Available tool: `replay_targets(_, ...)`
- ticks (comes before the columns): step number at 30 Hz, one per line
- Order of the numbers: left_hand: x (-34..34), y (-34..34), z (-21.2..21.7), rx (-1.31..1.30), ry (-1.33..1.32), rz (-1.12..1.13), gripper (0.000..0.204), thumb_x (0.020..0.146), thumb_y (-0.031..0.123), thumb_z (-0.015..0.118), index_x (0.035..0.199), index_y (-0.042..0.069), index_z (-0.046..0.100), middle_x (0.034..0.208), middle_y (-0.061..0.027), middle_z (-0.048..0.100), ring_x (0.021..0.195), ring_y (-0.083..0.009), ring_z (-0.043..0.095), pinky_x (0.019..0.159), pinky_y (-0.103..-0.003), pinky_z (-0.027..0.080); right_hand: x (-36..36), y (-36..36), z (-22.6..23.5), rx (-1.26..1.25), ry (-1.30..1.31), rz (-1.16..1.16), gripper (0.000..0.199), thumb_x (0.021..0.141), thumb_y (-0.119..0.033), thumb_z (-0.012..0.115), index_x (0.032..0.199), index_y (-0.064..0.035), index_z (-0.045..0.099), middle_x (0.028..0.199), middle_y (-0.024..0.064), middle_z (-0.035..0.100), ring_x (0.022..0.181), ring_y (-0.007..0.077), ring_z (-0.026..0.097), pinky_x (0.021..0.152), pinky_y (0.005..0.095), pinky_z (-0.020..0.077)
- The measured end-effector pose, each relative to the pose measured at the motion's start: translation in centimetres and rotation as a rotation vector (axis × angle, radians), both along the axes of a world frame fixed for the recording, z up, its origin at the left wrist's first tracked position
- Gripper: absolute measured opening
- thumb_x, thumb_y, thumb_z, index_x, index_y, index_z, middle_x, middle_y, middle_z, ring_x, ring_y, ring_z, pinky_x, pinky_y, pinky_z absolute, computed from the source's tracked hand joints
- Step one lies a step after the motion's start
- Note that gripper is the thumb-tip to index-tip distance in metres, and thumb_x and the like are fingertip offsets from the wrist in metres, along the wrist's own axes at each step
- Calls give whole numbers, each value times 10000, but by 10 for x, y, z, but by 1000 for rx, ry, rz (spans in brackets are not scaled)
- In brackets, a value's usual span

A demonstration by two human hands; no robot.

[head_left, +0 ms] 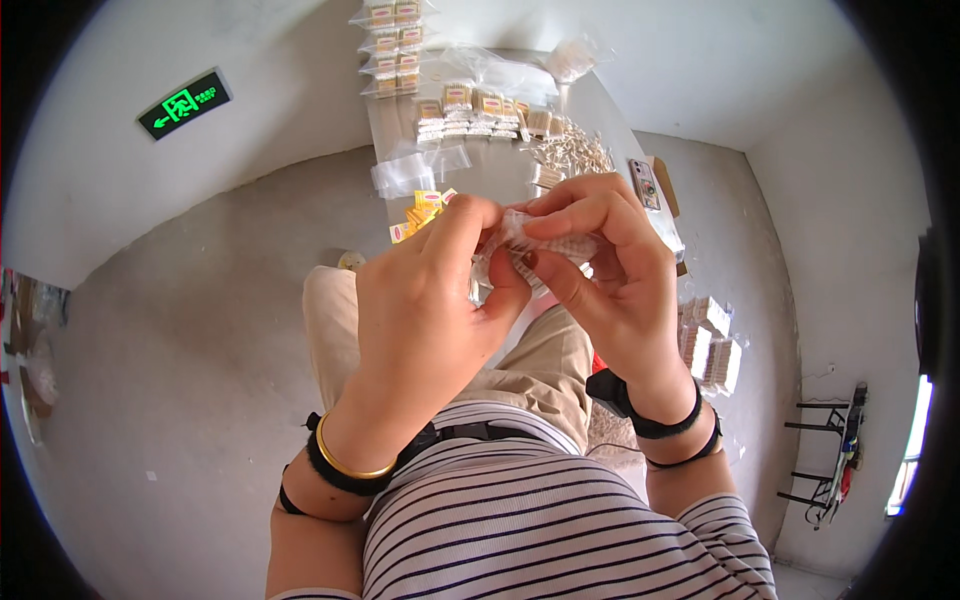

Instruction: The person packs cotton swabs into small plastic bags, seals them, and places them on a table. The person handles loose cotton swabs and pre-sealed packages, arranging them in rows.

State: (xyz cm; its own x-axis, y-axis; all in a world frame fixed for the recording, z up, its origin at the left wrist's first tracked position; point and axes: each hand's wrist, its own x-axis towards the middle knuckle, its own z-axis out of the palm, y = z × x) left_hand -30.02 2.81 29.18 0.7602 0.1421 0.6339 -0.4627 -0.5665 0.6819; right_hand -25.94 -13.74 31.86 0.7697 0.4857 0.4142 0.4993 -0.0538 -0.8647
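1. Grey concrete floor (180, 330) all around, white walls behind, green lit exit sign (184, 103) up on the left wall.
2. Long pale table (500, 170) running away from the knees, loaded at the far end with rows of small bagged packets (470, 110), more bagged stacks (392, 45) beyond, loose clear bags (415, 170) nearer, a heap of small pale pieces (572, 152) to the right (too small to say what kind).
3. Striped shirt (540, 530) and tan trousers (545, 365) at the lower edge, seated close to the table's near end.
4. Left hand (425, 310) raised in front of the chest, gold bangle (350, 462) and dark band at the wrist, thumb and forefinger pinched together on the left end of a small clear packet (545, 245).
5. Right hand (615, 270) opposite, dark bands at the wrist, fingers curled over the top and thumb under, grip clamped on the packet's right end.
6. Phone (645, 183) lying on the table's right edge; stacked bagged packs (710, 340) down on the floor at the right.
7. Little yellow and pink packets (422, 210) on the table just behind the left hand's knuckles.
8. The packet itself, held between both grips above the lap: long axis lying left to right, spanning hand to hand, both about equally near, each on one end (middle crumpled, contents pale and hard to make out).
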Motion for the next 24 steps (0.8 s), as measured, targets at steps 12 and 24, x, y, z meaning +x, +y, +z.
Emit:
replay_targets(12, -4, 9, 3, -209, 27, -161, 197, 820, 6, 715, 997, 37, 634, 848, -40, 703, 712, -137, 676, 653, -273, 532, 2, -8, -2, 50, 85, 14, 311, 922, 11, 704, 1208, 24, 584, 1183, 85, 627, 1089, 147, 626, 966, 291, 514)
replay_targets(24, -29, 15, -6, -790, 432, -598, 408, 932, 17, 640, 1318, -61, 534, 1112, -96, 676, 943, -119, 672, 832, -258, 537, 0, -6, -2, 315, 440, 25, 263, 978, -112, 688, 1202, -12, 593, 1089, 27, 666, 1012, 75, 621, 890, 238, 500)
